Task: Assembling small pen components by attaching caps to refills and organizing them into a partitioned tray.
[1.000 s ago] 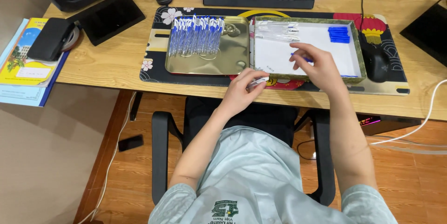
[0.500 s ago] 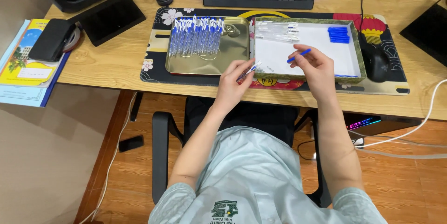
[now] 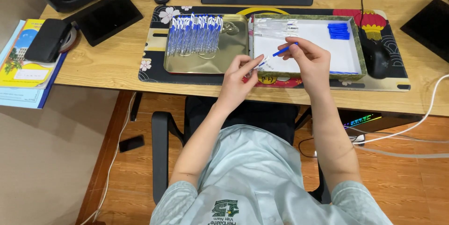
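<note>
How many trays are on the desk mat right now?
2. The gold metal tray lies on the left of the mat, holding a row of blue-and-white pens. The white-lined tray with a green rim lies right beside it, under both hands.

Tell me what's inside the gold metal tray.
The gold tray holds a row of blue-and-white pens across its far half; the near half is bare metal. Whatever lies beneath the pens is hidden.

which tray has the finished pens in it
The gold tray on the left: it holds a row of assembled blue-and-clear pens. The green-rimmed tray holds only loose parts.
</note>
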